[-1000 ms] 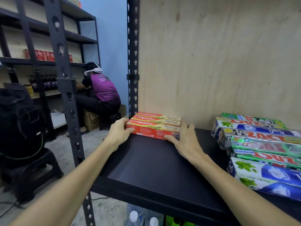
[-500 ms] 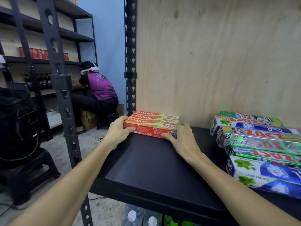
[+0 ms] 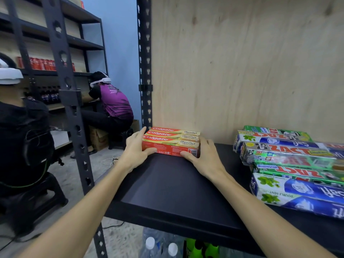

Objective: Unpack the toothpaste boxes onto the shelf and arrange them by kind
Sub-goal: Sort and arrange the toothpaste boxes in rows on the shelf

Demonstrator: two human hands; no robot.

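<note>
Hands hold the red cardboard Colgate boxes: left hand and right hand grip their ends, at the black metal shelf's back corner. We should push evenly.

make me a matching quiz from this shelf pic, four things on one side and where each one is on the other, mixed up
Things:
1. Colgate boxes
2. Zact boxes
3. left hand
4. right hand

Places:
A. at the right end of the red boxes
B. right side of the shelf, piled with blue mint boxes
C. back left corner of the shelf, against the plywood back
D. at the left end of the red boxes

Pairs: 1-C, 2-B, 3-D, 4-A
</note>
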